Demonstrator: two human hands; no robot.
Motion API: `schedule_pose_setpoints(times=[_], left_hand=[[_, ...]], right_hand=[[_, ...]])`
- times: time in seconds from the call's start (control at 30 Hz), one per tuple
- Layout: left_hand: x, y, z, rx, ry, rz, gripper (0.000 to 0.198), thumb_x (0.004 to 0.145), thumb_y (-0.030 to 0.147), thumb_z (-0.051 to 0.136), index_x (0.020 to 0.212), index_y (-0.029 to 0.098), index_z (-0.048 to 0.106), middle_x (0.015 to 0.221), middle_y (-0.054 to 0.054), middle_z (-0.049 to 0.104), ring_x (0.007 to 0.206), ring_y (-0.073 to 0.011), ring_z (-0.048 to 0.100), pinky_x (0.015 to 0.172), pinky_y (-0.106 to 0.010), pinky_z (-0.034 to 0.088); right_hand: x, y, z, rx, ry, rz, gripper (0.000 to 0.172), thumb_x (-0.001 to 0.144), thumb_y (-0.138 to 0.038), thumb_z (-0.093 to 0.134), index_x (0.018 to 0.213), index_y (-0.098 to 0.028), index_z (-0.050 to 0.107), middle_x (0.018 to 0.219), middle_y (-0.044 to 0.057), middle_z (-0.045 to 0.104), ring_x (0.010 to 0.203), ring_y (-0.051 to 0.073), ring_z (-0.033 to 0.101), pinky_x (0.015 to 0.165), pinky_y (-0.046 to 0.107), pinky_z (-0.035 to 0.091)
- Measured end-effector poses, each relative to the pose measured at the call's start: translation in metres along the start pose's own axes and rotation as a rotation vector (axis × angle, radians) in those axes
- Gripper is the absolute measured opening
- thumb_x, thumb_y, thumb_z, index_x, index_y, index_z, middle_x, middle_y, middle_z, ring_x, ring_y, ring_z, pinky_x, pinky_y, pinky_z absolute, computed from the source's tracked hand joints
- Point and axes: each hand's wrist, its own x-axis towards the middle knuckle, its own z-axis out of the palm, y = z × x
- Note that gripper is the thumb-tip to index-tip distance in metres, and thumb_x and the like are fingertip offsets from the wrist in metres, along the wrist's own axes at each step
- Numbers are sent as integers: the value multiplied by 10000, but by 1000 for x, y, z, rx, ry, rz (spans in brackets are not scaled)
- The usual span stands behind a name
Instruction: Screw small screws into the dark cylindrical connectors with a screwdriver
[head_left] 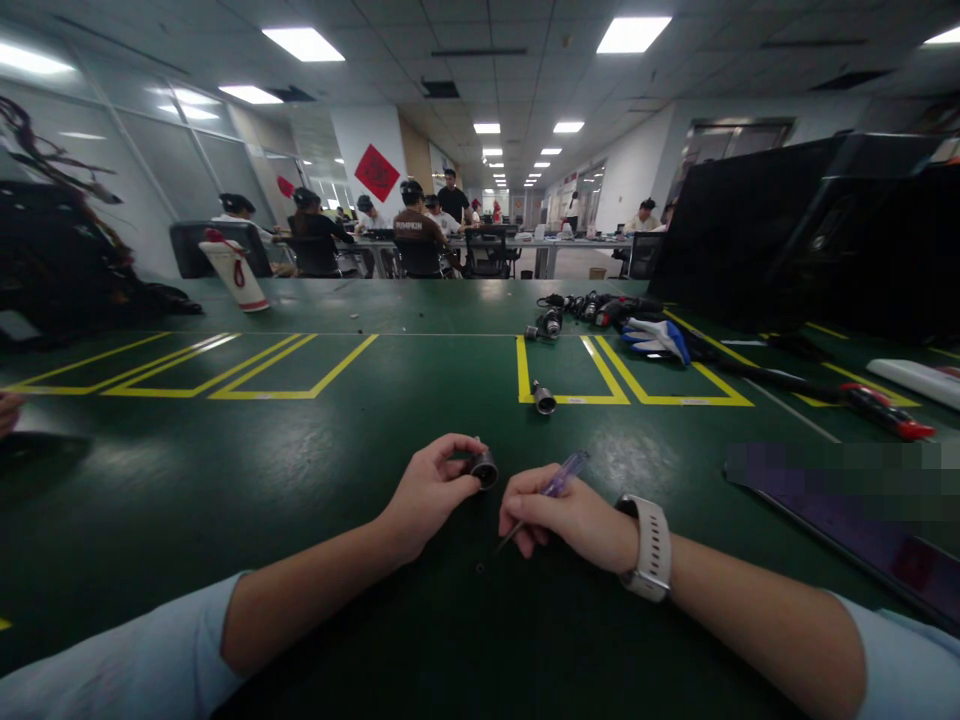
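Observation:
Between thumb and fingers, my left hand point(427, 490) grips a small metal cylindrical part point(485, 470) with a hollow, dark round end turned toward me. My right hand point(547, 510) is closed around a screwdriver point(564, 475) with a clear purple handle, its thin shaft slanting down to the left. Near the shaft's tip, a tiny dark ring-shaped piece point(480, 568) lies on the green table point(315, 480). The two hands are close together but apart. Farther off, a similar metal part point(544, 399) rests by a yellow-taped corner.
Several cylindrical parts and cables point(577, 312) lie at the back, beside blue-and-white gloves point(656, 340). To the right are a phone-like dark slab point(847, 540) and a red-and-black tool point(885, 408). A white cup point(234, 272) stands back left. Another person's hand point(9, 412) shows at the left edge.

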Motion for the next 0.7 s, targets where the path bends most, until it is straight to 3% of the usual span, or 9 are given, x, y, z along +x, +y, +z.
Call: schedule_pose_setpoints(times=[0.3, 0.5, 0.7], left_hand=[[0, 0, 0, 2, -3, 12, 294, 643, 66, 592, 918, 164, 555, 899, -26, 665, 855, -169, 634, 805, -316, 481], [0, 1, 3, 6, 33, 8, 298, 620, 73, 613, 899, 163, 558, 883, -27, 669, 853, -175, 635, 806, -316, 476], [0, 3, 3, -42, 102, 20, 306, 605, 85, 636, 894, 155, 567, 907, -43, 678, 854, -175, 635, 821, -311, 470]], right_hand=[[2, 1, 11, 17, -61, 25, 175, 786, -178, 464, 653, -122, 562, 548, -5, 557, 465, 71, 458, 478, 198, 361], [-1, -4, 15, -240, -63, 35, 202, 811, -173, 433, 674, -140, 579, 562, -10, 556, 503, 89, 494, 476, 195, 378], [-7, 0, 21, -620, 30, -298, 219, 827, -143, 429, 660, -157, 569, 618, -9, 570, 605, 102, 549, 620, 224, 425]])
